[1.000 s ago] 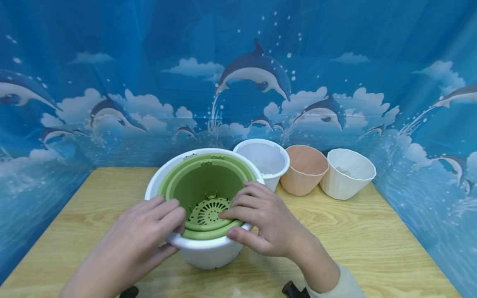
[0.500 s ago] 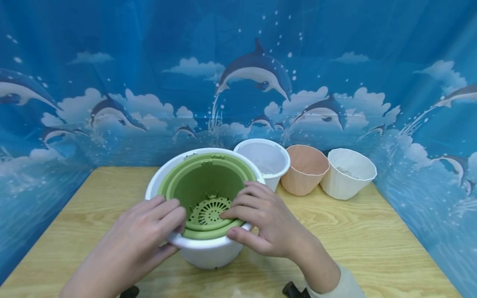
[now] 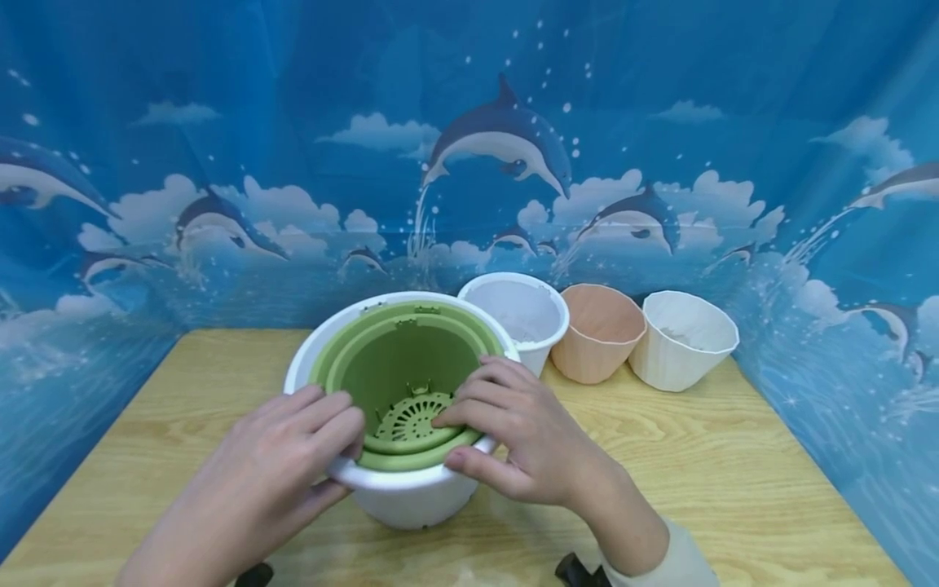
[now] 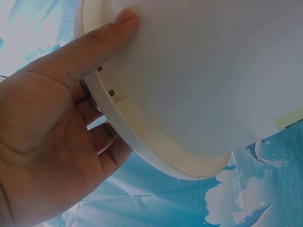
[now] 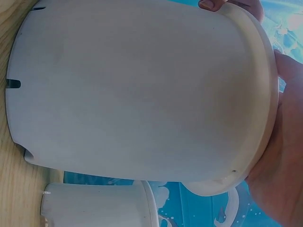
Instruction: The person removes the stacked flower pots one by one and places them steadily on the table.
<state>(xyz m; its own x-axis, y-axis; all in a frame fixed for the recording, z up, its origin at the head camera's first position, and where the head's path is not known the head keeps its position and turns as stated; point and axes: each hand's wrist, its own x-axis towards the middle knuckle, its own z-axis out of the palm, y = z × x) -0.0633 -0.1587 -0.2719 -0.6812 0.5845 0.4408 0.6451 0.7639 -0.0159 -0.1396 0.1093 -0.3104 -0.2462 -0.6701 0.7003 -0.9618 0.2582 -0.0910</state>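
A large white plastic flower pot (image 3: 418, 499) stands in front of me, with green flower pots (image 3: 399, 346) nested inside it. Slotted drainage holes show in the innermost green bottom. My left hand (image 3: 289, 456) grips the near left rim, its fingers bent over the edge and its thumb underneath; in the left wrist view that thumb (image 4: 94, 49) presses the white outer wall. At the near right rim, my right hand (image 3: 524, 432) holds the edge, fingers reaching over into the green pots and thumb on the white rim. Notches in the pot's base (image 5: 14, 84) show in the right wrist view.
Behind the stack stands a smaller white round pot (image 3: 539, 355). To its right are a peach faceted pot (image 3: 587, 363) and a cream faceted pot (image 3: 671, 367), in a row on the wooden table (image 3: 704, 473). A blue dolphin-print curtain (image 3: 352, 98) encloses the back and sides.
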